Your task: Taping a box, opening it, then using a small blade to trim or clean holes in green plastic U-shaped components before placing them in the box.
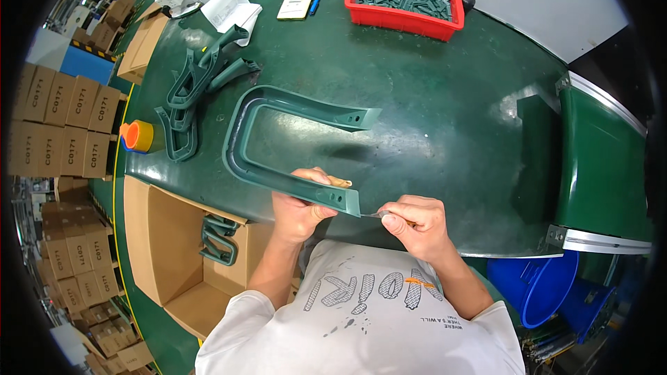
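A green U-shaped plastic part (240, 128) is tilted above the table, its open end toward the right. My left hand (299, 215) is closed round its nearer arm; something tan, perhaps a finger cover, shows at the fingertips. In my closed right hand (420, 226) is a small trimming knife (374, 214), mostly hidden by the fingers. Its thin metal tip meets the end of that nearer arm, at the flared edge beside two small holes. The part's farther arm reaches out over the table with nothing holding it.
Several similar green parts (184, 90) lie piled at the left. At the back stand a red bin (406, 23) of small green pieces and a phone (297, 3). An open cardboard box (156, 236) sits near left, a blue bin (535, 292) near right, a conveyor (604, 167) far right.
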Tool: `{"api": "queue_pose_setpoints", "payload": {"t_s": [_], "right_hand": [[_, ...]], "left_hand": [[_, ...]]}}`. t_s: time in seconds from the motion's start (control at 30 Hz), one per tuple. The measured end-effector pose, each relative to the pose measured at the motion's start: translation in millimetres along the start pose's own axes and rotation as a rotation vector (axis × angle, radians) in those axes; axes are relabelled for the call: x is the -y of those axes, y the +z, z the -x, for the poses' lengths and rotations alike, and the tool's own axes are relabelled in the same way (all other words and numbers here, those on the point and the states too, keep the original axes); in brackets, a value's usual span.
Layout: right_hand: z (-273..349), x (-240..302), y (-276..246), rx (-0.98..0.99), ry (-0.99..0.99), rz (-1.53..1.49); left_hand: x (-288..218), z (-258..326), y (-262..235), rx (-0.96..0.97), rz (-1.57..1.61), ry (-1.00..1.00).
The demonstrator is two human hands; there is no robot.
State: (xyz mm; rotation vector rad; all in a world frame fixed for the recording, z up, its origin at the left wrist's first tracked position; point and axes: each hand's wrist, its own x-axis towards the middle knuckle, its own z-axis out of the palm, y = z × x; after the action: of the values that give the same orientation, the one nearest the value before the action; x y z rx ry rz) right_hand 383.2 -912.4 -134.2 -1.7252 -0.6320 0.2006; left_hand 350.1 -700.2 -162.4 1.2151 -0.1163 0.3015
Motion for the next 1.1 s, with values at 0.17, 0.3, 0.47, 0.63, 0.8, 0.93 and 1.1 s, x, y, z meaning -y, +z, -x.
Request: {"api": "queue_pose_setpoints", "payload": {"t_s": [0.17, 0.3, 0.47, 0.63, 0.8, 0.93, 1.1], "right_hand": [[-0.8, -4.5, 2.7, -0.03, -0.041, 0.023], [-3.0, -5.3, 5.4, -0.07, -0.054, 0.049], [-5.4, -8.7, 11.6, -0.132, -0.072, 0.068], [-9.8, -25.0, 19.1, -0.165, 0.099, 0.085], [-6.7, -21.8, 1.1, -0.081, 0.205, -0.268], [-3.2, -5.4, -6.7, 0.159, 0.363, -0.366], [-4.6, -7.4, -10.8, 0.34, 0.35, -0.365]], "left_hand": [[-3.0, 5.1, 2.6, -0.058, 0.012, -0.106], [-5.2, 5.0, 4.9, -0.044, 0.031, -0.117], [-1.4, 5.4, 6.5, -0.049, 0.054, -0.055], [-3.6, 9.6, 18.9, 0.201, -0.159, 0.147], [-4.8, 5.3, 11.1, 0.005, -0.007, -0.049], [-1.6, 3.1, 8.5, 0.032, -0.011, -0.038], [0.1, 3.3, 8.7, 0.024, 0.013, -0.051]]}}
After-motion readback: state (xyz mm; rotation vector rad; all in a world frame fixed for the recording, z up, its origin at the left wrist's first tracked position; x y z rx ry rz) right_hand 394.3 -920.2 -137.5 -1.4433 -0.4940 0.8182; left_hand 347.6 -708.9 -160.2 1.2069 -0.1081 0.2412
